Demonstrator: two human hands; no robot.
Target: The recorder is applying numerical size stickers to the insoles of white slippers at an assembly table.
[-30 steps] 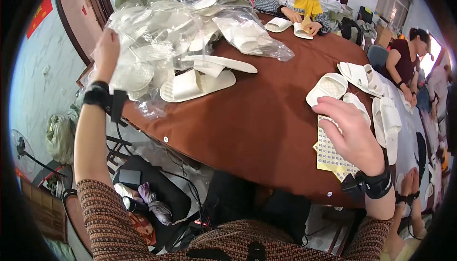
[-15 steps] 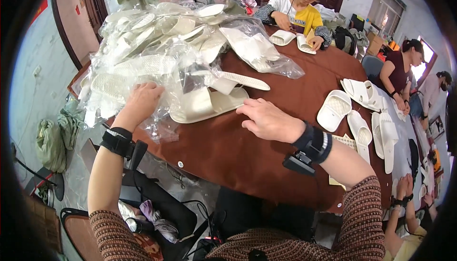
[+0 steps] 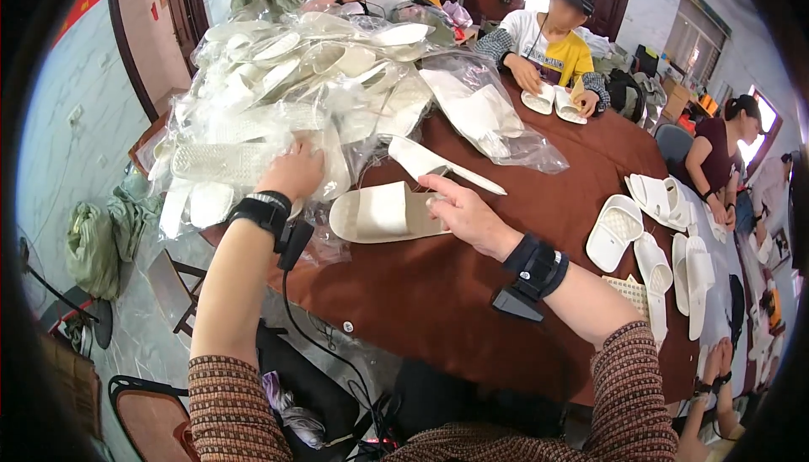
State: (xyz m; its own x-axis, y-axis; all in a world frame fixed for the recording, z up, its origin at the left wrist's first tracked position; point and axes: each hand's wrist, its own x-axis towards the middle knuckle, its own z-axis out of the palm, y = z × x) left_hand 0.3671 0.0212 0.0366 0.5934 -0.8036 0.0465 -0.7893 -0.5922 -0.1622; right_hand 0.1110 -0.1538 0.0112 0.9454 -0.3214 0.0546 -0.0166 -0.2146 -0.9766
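A white slipper point(image 3: 383, 213) lies on the brown-covered table in front of me, its wide strap facing up. My right hand point(image 3: 472, 213) is at its right end, index finger stretched and the other fingers curled at the slipper; its grip is partly hidden. Just behind, a second white slipper point(image 3: 442, 163) rests tilted on its side. My left hand point(image 3: 295, 171) has its fingers bent into a clear plastic bag point(image 3: 324, 129) at the pile's near edge. Beneath and beside that hand are more bagged white slippers point(image 3: 215, 163).
A big heap of bagged slippers point(image 3: 312, 58) covers the table's far left. Loose white slippers point(image 3: 613, 230) stand at the right. Across the brown tablecloth point(image 3: 472, 302), a person point(image 3: 548, 49) handles a pair. A folding chair point(image 3: 152, 411) stands at lower left.
The plastic has come away from the two near slippers. The front one now lies flatter, and my right hand has come onto its end. My view has shifted slightly left.
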